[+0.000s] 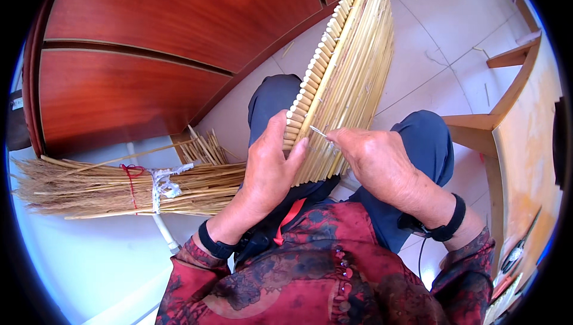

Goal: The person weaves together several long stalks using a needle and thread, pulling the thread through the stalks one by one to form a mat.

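A panel of pale reed stalks point(358, 80), bound side by side, leans across my lap, with the cut stalk ends lined up along its left edge. My left hand point(268, 158) grips the near end of that edge, thumb over the face and the other fingers mostly hidden behind. Close to the thumb, my right hand point(376, 158) pinches a thin white string point(319, 131) against the stalks. A lengthwise strip of stalk point(334, 65) runs along the panel beside the cut ends.
At left lies a bundle of feathery-topped reeds point(197, 188), tied with white plastic and red cord. Red-brown cabinet doors point(149, 62) stand beyond it. A wooden table or bench point(519, 164) is at right, with scissors point(513, 256) on it. Stalk scraps litter the tiled floor point(427, 38).
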`<state>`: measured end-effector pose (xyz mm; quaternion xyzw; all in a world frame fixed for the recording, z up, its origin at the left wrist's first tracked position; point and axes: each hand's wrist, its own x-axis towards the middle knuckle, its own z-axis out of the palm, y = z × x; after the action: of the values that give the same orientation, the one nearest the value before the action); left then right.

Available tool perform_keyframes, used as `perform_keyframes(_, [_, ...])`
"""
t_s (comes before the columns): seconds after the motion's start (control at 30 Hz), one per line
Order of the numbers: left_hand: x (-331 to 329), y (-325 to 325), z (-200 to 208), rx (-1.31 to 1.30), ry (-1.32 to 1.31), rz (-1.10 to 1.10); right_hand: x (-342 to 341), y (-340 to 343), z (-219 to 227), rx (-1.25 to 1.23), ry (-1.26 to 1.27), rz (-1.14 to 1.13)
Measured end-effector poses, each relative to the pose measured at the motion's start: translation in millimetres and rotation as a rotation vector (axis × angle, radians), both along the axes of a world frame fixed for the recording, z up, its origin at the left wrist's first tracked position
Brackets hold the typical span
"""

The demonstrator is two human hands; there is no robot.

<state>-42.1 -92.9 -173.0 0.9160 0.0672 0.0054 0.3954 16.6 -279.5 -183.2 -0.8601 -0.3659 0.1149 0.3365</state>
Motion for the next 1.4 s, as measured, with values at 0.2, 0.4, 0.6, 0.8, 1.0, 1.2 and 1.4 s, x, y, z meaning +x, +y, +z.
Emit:
perform_keyframes(0.2, [-2.5, -2.1, -0.3, 0.087, -0.128, -0.108, 8.9, -7.6, -0.3, -0.001, -0.046, -0.051])
perform_keyframes(0.4, [-10.7, -5.6, -4.6, 0.175, -0.182, -0.117, -9.3, -9.5, -2.9, 0.015, 0.071, -0.008])
perform_keyframes(0.6, [-10.8, -7.4, -4.6, 0.183, -0.224, -0.157, -5.9, -12.5, -5.9, 0.140, 0.111, -0.063])
perform_keyframes(0.8, [-18.0, -12.3, -0.3, 0.170, -0.100, -0.117, -14.2, -12.3, -3.5, 0.067, 0.198, -0.033])
perform_keyframes(1.0, [-17.8, -10.8, 2.1, 0.167, -0.104, -0.123, -19.5, -13.1, -9.4, 0.171, 0.283, -0.110])
perform_keyframes(1.2, [-18.6, -13.1, -0.8, 0.189, -0.164, -0.145, -25.0, -14.4, -2.9, 0.101, 0.251, -0.148])
perform_keyframes(1.4, [-17.7, -11.1, -3.2, 0.173, -0.210, -0.177, -28.7, -10.4, -6.5, 0.181, 0.267, -0.190])
